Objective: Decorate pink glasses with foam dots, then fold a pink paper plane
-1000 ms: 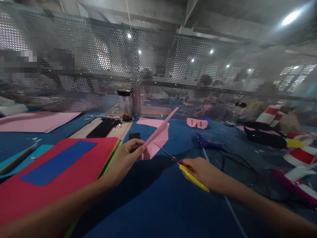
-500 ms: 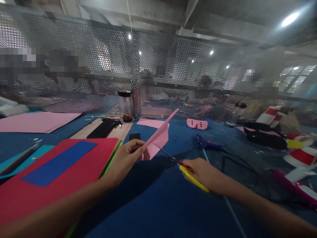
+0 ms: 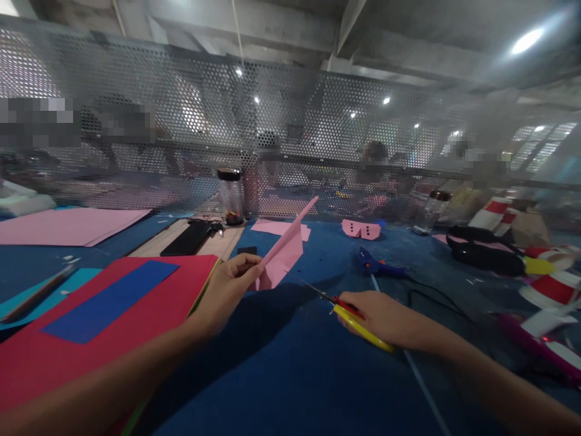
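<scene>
My left hand (image 3: 231,284) pinches a folded piece of pink paper (image 3: 284,257) by its near left end, holding it up off the blue table. A small slit shows in the paper's lower right edge. My right hand (image 3: 372,312) is closed round the red and yellow handles of a pair of scissors (image 3: 358,327). The blades point left toward the paper and stand a little apart from it. Behind the held piece, a flat pink paper scrap (image 3: 272,228) lies on the table. Farther right is a cut pink piece (image 3: 361,229) with small dark holes.
A blue glue gun (image 3: 379,266) with its cord lies beyond my right hand. Red sheets (image 3: 136,303) with a blue strip (image 3: 111,301) lie at left, near a black phone (image 3: 190,237). A jar (image 3: 231,197) stands before the perforated screen (image 3: 308,121). A purple tool (image 3: 535,348) lies far right.
The scissors have come out of the pink paper and moved slightly right with my right hand, exposing the slit. My left hand and the paper have shifted slightly left.
</scene>
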Demonstrator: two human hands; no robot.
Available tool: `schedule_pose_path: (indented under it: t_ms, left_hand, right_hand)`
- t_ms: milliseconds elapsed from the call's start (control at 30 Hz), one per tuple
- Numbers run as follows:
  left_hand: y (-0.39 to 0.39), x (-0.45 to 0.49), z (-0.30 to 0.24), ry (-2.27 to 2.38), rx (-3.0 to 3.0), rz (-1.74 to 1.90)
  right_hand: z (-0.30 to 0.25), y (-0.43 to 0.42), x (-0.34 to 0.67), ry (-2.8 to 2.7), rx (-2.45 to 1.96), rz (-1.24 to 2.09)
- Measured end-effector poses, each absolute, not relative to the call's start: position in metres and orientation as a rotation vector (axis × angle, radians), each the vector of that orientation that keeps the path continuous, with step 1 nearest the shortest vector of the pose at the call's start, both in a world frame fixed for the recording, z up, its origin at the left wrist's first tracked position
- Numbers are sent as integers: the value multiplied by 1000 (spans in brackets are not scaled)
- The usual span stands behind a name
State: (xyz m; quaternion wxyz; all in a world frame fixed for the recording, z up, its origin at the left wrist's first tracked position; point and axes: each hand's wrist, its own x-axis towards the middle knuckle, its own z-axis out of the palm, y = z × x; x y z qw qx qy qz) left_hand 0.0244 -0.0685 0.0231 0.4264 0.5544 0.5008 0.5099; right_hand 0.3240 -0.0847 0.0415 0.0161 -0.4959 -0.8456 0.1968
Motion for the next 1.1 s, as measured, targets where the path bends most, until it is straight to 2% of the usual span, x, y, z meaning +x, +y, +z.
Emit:
schedule_pose_path:
  t_ms: [167, 333, 400, 767, 933, 1100]
  left_hand:
    - [-62, 20, 24, 1250, 1373, 1274]
    - [-63, 21, 22, 1232, 1414, 1279]
    - [-66, 24, 21, 1181, 1448, 1247]
    - [-68, 30, 14, 1078, 1496, 977]
    - [-67, 30, 16, 1122, 1517, 919]
    - [-67, 28, 16, 1141, 1567, 822]
  right_hand:
    - [56, -71, 342, -2656, -1621, 557]
    - [66, -29, 343, -2541, -1946, 72]
    - [64, -4, 334, -2554, -1945, -67]
    - [37, 120, 245, -2597, -1672, 52]
    - [34, 129, 243, -2481, -1578, 110]
    - [53, 111, 293, -2241, -1494, 249]
